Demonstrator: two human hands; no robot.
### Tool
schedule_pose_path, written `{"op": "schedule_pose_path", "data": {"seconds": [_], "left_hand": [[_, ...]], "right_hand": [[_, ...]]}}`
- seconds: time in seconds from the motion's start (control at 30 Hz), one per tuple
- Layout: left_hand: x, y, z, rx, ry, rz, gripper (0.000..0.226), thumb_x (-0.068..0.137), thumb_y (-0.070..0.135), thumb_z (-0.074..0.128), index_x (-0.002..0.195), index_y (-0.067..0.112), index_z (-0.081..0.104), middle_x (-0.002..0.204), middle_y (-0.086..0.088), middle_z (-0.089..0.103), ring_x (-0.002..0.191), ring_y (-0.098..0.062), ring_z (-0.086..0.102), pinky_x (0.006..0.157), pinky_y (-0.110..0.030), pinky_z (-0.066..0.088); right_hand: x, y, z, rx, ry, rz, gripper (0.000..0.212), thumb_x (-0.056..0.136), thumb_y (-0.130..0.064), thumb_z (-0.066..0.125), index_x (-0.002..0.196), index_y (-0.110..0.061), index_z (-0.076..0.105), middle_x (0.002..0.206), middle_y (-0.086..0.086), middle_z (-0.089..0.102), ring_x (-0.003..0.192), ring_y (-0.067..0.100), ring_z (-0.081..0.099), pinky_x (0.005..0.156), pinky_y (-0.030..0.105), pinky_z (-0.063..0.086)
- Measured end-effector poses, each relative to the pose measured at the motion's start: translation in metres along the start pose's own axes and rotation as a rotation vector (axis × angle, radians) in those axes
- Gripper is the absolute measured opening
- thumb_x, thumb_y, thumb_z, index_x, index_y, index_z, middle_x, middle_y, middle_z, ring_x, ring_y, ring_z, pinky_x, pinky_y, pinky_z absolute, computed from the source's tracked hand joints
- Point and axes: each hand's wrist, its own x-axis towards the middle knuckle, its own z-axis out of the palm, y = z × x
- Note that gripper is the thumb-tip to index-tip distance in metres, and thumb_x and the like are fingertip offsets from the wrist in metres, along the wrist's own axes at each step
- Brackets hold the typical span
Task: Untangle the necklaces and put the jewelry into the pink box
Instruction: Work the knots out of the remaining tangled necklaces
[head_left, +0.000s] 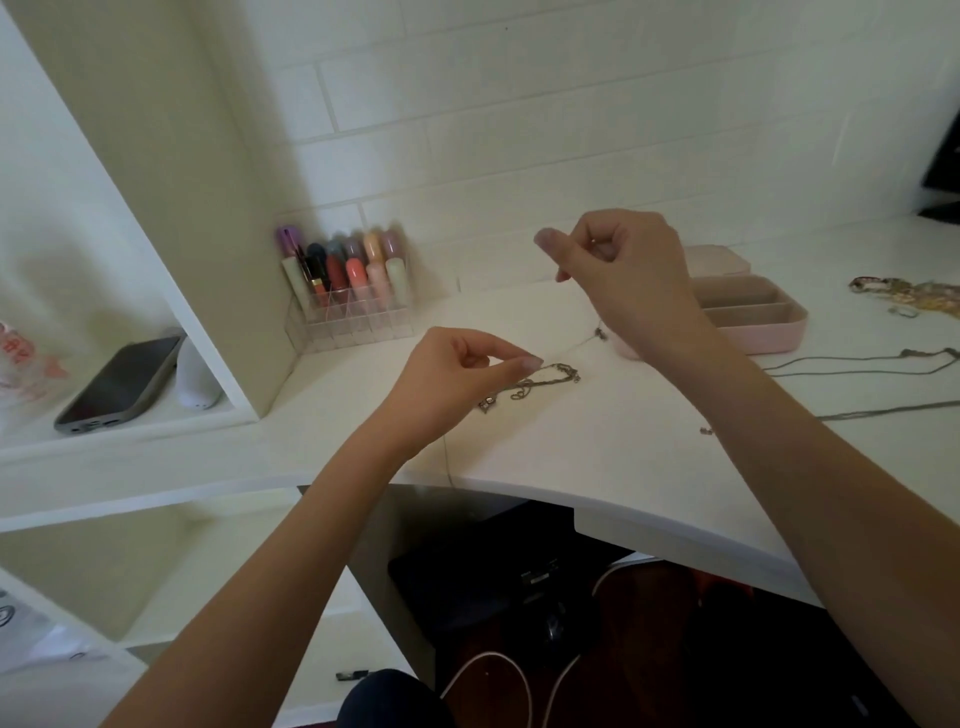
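A tangled knot of thin silver necklaces (545, 382) lies on the white desk (597, 457), with a small pendant at its lower left. My left hand (457, 379) pinches the knot between thumb and forefinger. My right hand (623, 270) is raised above the desk, fingers curled, pinching a fine chain that runs down to the knot. Behind my right wrist stands the open pink box (753, 317), with long compartments; its lid (719, 260) lies behind it.
Two thin chains (857, 364) stretch across the desk at right, and gold jewelry (914, 293) lies at the far right. A clear organizer of lipsticks (348, 291) stands in the back corner. A phone (122, 384) rests on the left shelf.
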Motion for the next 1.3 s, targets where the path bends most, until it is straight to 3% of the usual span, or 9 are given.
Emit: {"op": "schedule_pose_path", "data": {"seconds": [0.17,0.27,0.43,0.6,0.7,0.8,1.0,1.2,1.3], "left_hand": [[0.001,0.006,0.002,-0.077,-0.002,-0.017,0.022,0.084,0.037,0.068,0.101,0.024,0.074,0.045,0.007,0.034,0.039,-0.007,0.025,0.041,-0.013,0.025],[0.002,0.014,0.014,-0.078,-0.042,0.016,0.016,0.082,0.033,0.072,0.096,0.026,0.075,0.047,0.001,0.028,0.045,-0.012,0.023,0.047,-0.021,0.025],[0.004,0.012,0.024,-0.033,-0.045,0.042,0.014,0.085,0.028,0.071,0.089,0.015,0.077,0.05,-0.01,0.032,0.043,-0.012,0.022,0.045,-0.016,0.026],[0.0,0.01,0.02,-0.039,-0.032,0.022,0.021,0.092,0.021,0.062,0.102,0.007,0.073,0.037,0.019,0.048,0.034,0.002,0.04,0.041,-0.004,0.027],[-0.001,0.01,0.015,-0.05,-0.012,0.021,0.02,0.092,0.022,0.061,0.104,0.011,0.074,0.043,0.02,0.053,0.037,0.006,0.045,0.044,-0.003,0.03],[0.0,0.007,0.011,-0.062,-0.003,-0.005,0.02,0.092,0.028,0.061,0.098,0.015,0.075,0.039,0.014,0.047,0.034,-0.004,0.032,0.04,-0.01,0.027],[0.002,0.002,0.0,-0.088,0.003,-0.04,0.02,0.094,0.026,0.057,0.097,0.018,0.075,0.041,0.012,0.039,0.041,-0.009,0.023,0.041,-0.018,0.023],[0.005,-0.004,-0.008,0.109,0.168,0.075,0.021,0.082,0.037,0.07,0.081,0.017,0.076,0.049,0.001,0.03,0.042,-0.008,0.022,0.044,-0.016,0.02],[0.004,-0.003,-0.009,0.041,0.155,0.061,0.022,0.084,0.036,0.068,0.081,0.016,0.076,0.045,0.003,0.034,0.04,-0.007,0.023,0.041,-0.012,0.022]], "right_hand": [[-0.005,-0.002,0.004,0.037,-0.128,0.004,0.033,0.095,-0.038,0.054,0.093,-0.007,0.062,0.037,-0.011,0.032,0.034,0.007,0.027,0.04,0.014,0.021],[-0.009,-0.002,0.009,0.054,-0.224,0.007,0.028,0.095,-0.036,0.054,0.098,-0.009,0.061,0.041,-0.012,0.03,0.044,0.011,0.028,0.044,0.019,0.025],[-0.006,-0.002,0.007,0.126,-0.193,0.01,0.023,0.095,-0.031,0.056,0.095,-0.009,0.061,0.047,-0.001,0.03,0.044,0.014,0.023,0.045,0.026,0.021],[-0.005,0.0,0.005,0.057,-0.129,-0.018,0.016,0.094,-0.025,0.059,0.092,-0.009,0.059,0.038,-0.01,0.026,0.034,0.01,0.023,0.041,0.015,0.02],[-0.006,-0.001,0.006,0.037,-0.137,-0.034,0.013,0.093,-0.025,0.06,0.09,-0.013,0.058,0.036,-0.009,0.027,0.034,0.01,0.024,0.042,0.013,0.023],[-0.005,-0.001,0.004,0.025,-0.151,-0.002,0.022,0.094,-0.032,0.059,0.088,-0.01,0.062,0.033,-0.01,0.027,0.033,0.009,0.023,0.041,0.014,0.019],[-0.008,0.0,0.003,-0.095,-0.322,0.024,0.032,0.089,-0.043,0.062,0.069,-0.019,0.07,0.034,-0.009,0.027,0.038,0.009,0.025,0.047,0.019,0.023],[-0.01,0.001,0.0,-0.061,-0.471,0.03,0.011,0.083,-0.032,0.073,0.084,-0.021,0.073,0.042,-0.008,0.025,0.041,0.009,0.02,0.043,0.013,0.021],[-0.009,0.001,-0.001,0.017,-0.496,0.03,0.012,0.082,-0.029,0.075,0.087,-0.019,0.076,0.044,-0.004,0.025,0.045,0.012,0.018,0.045,0.019,0.019]]}}
